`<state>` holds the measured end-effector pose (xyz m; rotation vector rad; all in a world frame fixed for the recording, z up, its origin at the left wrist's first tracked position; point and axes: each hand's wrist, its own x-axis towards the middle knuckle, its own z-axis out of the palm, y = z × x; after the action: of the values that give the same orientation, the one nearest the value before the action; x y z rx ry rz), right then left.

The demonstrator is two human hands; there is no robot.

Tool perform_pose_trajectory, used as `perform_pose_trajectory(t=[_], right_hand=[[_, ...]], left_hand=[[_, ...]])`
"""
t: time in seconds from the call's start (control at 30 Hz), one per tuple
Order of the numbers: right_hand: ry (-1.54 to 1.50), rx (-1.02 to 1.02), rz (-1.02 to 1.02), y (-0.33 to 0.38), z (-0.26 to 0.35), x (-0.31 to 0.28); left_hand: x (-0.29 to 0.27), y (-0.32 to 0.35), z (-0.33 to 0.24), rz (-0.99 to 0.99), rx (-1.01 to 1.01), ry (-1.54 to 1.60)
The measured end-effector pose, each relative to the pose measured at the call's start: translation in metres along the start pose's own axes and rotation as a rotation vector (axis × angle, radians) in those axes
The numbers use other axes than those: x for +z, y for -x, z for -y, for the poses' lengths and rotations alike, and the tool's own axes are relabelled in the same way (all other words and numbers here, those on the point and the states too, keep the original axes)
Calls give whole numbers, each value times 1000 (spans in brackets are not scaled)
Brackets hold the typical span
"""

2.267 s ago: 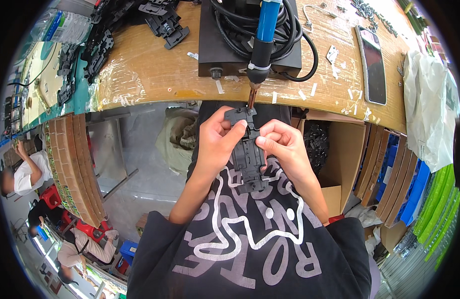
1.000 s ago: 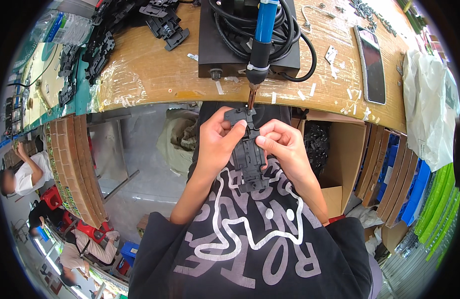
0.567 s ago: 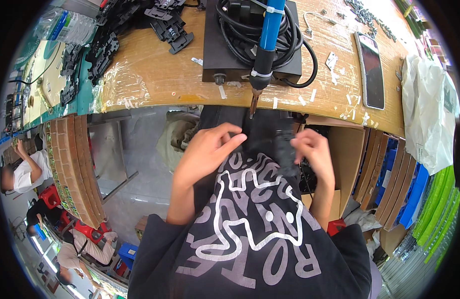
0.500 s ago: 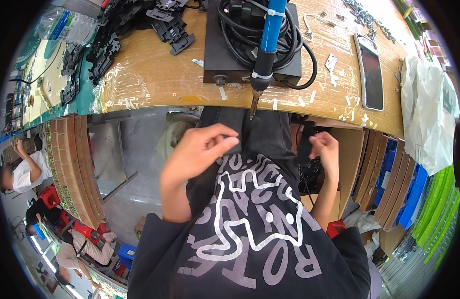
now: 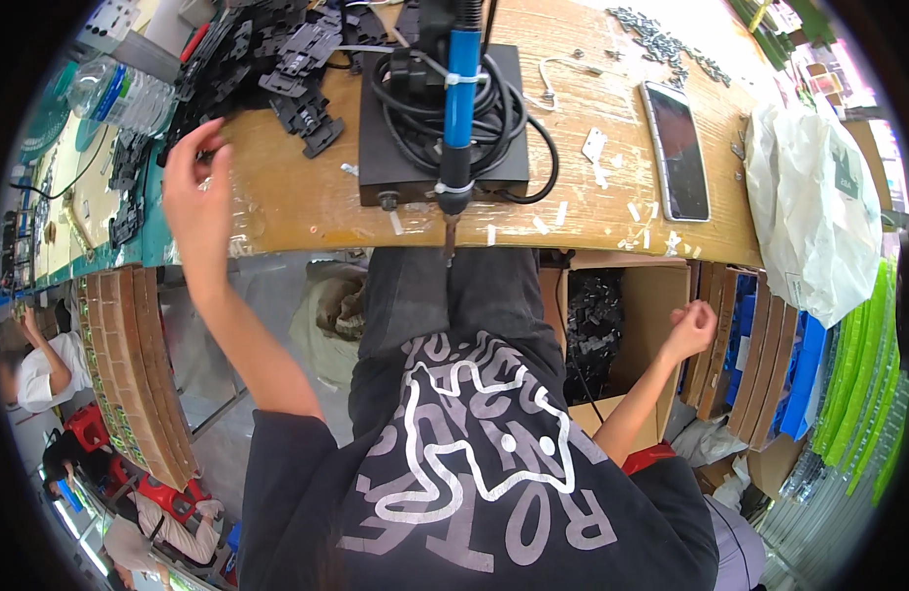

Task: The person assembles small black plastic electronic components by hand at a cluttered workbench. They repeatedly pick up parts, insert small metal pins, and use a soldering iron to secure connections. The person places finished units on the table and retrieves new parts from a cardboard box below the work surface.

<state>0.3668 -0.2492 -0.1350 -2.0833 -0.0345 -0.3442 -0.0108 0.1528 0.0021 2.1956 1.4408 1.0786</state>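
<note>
My left hand (image 5: pixel 196 187) reaches over the left part of the table, thumb and fingers apart, with nothing seen between them. It is beside a heap of black plastic parts (image 5: pixel 302 113), close to the nearer pieces. My right hand (image 5: pixel 693 330) is held low on the right, past an open cardboard box (image 5: pixel 651 315). Its fingers are curled together, and whatever they may hold is hidden. Black parts (image 5: pixel 594 325) lie inside that box. A blue electric screwdriver (image 5: pixel 459 108) hangs upright in the middle, its bit pointing down over the table's front edge.
Behind the screwdriver stands a black box (image 5: pixel 376 172) with coiled cable (image 5: pixel 504 163). A phone (image 5: pixel 676 153), small metal pieces (image 5: pixel 656 39) and a white plastic bag (image 5: pixel 809 207) are on the right. A plastic bottle (image 5: pixel 129 98) lies far left. Other people sit lower left.
My left hand has gone from above my lap to the heap at upper left. My right hand has moved right, away from a black part that was beside it over the box. The view has shifted.
</note>
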Motion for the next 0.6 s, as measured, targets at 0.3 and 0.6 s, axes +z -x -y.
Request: perform_pose_trajectory(t=[0.3,0.6], right_hand=[[-269,-571,371,-53,196,66],[466,-991,1158,-121,259,173]], left_hand=[[-15,1,98,-19,-2,-403],[-26,17,68,-18,72,-446]])
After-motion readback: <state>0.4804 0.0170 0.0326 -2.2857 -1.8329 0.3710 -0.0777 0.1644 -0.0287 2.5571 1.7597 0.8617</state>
